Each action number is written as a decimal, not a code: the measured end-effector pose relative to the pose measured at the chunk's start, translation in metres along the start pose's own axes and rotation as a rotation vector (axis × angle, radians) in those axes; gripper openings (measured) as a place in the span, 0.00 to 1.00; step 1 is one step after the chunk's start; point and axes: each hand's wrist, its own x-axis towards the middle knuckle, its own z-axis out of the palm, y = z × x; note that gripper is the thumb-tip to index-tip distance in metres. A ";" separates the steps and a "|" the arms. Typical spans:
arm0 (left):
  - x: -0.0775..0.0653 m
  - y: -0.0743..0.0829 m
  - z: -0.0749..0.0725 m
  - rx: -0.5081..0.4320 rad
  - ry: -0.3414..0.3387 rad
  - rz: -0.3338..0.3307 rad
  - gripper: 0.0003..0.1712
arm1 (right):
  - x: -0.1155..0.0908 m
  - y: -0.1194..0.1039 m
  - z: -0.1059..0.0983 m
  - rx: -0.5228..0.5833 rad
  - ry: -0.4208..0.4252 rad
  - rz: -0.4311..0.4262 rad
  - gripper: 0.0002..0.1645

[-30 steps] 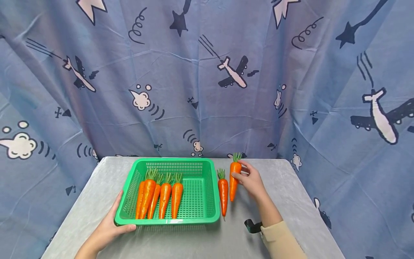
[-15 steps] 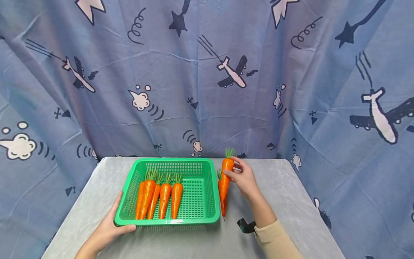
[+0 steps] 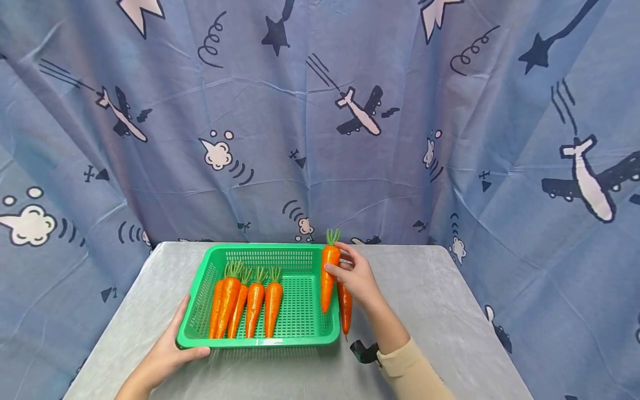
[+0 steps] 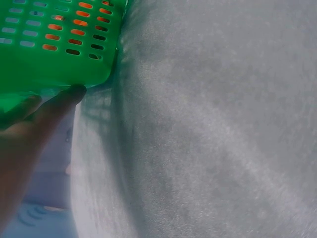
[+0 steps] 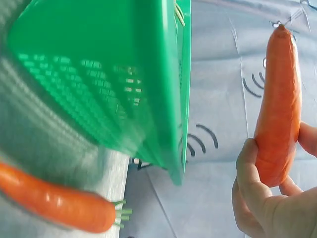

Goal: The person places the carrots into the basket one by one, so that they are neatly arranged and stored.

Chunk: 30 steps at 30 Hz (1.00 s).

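In the head view my right hand (image 3: 356, 278) pinches an orange carrot (image 3: 328, 275) with green stalks. It hangs above the right rim of the green plastic basket (image 3: 257, 343), apart from the other carrots. The right wrist view shows my fingers and thumb around the thick end of this carrot (image 5: 280, 109). My left hand (image 3: 167, 350) rests spread on the basket's front left corner, thumb along the front and straight fingers along the left side. Several carrots (image 3: 273, 304) lie side by side in the basket's left half.
Another carrot (image 3: 345, 311) lies on the grey tabletop (image 3: 415, 311) just outside the basket's right wall, partly hidden by my right hand. Behind the table hangs a blue curtain (image 3: 280, 166) printed with planes. A black strap piece (image 3: 364, 351) sits at my right wrist.
My right hand has carried the carrot leftward, past the carrot on the table, to above the basket's right rim. The left hand and basket have stayed in place.
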 end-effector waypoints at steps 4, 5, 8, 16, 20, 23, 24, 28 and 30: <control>0.000 0.001 0.000 -0.003 -0.003 -0.009 0.71 | 0.000 -0.001 0.013 0.017 -0.020 -0.019 0.37; 0.000 0.001 0.000 -0.005 -0.004 -0.006 0.71 | 0.000 -0.002 0.017 0.023 -0.027 -0.022 0.37; -0.001 -0.001 -0.001 -0.012 -0.005 0.013 0.71 | 0.000 -0.003 0.027 0.035 -0.059 -0.041 0.37; 0.001 -0.002 -0.001 0.017 0.004 -0.002 0.71 | -0.002 -0.004 0.049 0.050 -0.115 -0.041 0.36; 0.002 -0.001 0.000 0.022 0.005 -0.004 0.71 | -0.003 -0.003 0.059 0.048 -0.137 -0.046 0.37; 0.001 -0.001 0.000 0.022 0.005 0.005 0.71 | -0.004 -0.002 0.068 0.047 -0.149 -0.034 0.37; 0.001 0.000 0.000 0.020 0.002 0.007 0.71 | -0.004 -0.001 0.072 0.046 -0.150 -0.029 0.37; 0.000 0.000 0.000 0.012 -0.002 0.021 0.70 | -0.004 0.001 0.085 0.046 -0.158 -0.019 0.37; 0.000 0.000 0.000 0.012 0.000 0.023 0.70 | -0.004 0.002 0.091 0.047 -0.155 -0.016 0.37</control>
